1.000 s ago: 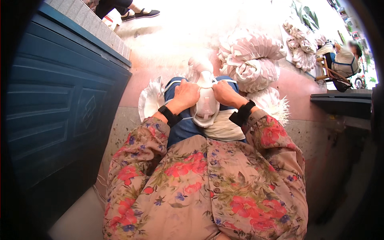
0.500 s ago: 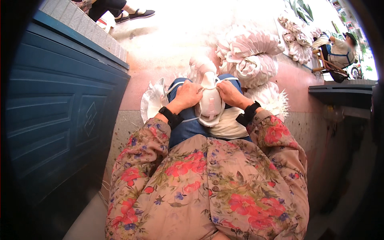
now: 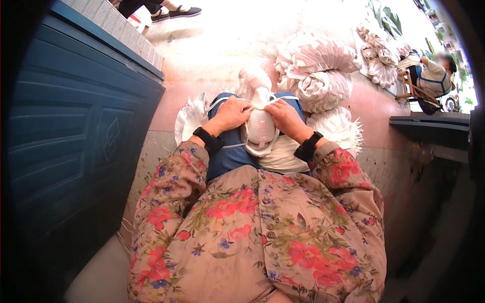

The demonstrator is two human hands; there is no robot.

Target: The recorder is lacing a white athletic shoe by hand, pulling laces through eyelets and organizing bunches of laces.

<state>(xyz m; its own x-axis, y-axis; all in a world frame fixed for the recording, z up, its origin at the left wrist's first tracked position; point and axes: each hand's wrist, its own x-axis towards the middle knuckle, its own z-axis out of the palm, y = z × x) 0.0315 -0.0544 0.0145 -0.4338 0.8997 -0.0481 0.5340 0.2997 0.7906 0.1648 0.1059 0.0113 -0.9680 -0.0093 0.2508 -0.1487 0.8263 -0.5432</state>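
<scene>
A white mesh shoe upper (image 3: 261,126) lies across my lap, its rounded toe toward me. At its far end, where it narrows, my left hand (image 3: 233,113) and my right hand (image 3: 286,118) are closed from either side. Both pinch a thin white shoelace (image 3: 216,104), whose loose lengths run outward past my knees. My fingertips almost meet over the upper, and exactly what lies between them is too small to make out. A cream cloth (image 3: 283,154) covers my right thigh beside the upper.
Large bundles of similar white pieces (image 3: 321,58) are heaped on the floor ahead and to the right, with another pile (image 3: 376,50) farther off. A blue panelled door (image 3: 76,136) stands at left. Another person (image 3: 435,78) sits at far right; someone's dark shoes (image 3: 184,12) show at top left.
My hands have drawn closer together over the far end of the shoe upper, the right one moving left. The seated person at right has shifted posture.
</scene>
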